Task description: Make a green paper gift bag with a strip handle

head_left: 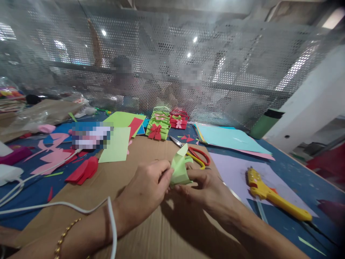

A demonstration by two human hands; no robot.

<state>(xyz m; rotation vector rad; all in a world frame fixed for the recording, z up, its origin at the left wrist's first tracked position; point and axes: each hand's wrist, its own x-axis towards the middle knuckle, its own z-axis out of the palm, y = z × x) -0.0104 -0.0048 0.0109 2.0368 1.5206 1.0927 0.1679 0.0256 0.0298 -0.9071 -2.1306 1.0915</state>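
Observation:
A folded piece of light green paper [180, 169] is held above the cardboard sheet [118, 183] between both hands. My left hand [148, 183] pinches its left side with thumb and fingers. On the other side, my right hand [203, 187] grips its lower right edge, with some fingertips hidden behind the paper. Just beyond the hands lie scissors [201, 156] with red and yellow handles, their blades pointing away to the left. Small green paper bags [159, 124] and a red paper bag [179, 120], decorated with bows, stand at the far edge of the cardboard.
To the right, a yellow glue gun [277, 201] rests on lilac paper [223, 165]. Coloured sheets [231, 138] are stacked behind it, near a green bottle [265, 124]. Pink cutouts [51, 154] and red pieces [83, 171] lie left. A white cable [61, 204] crosses my left forearm.

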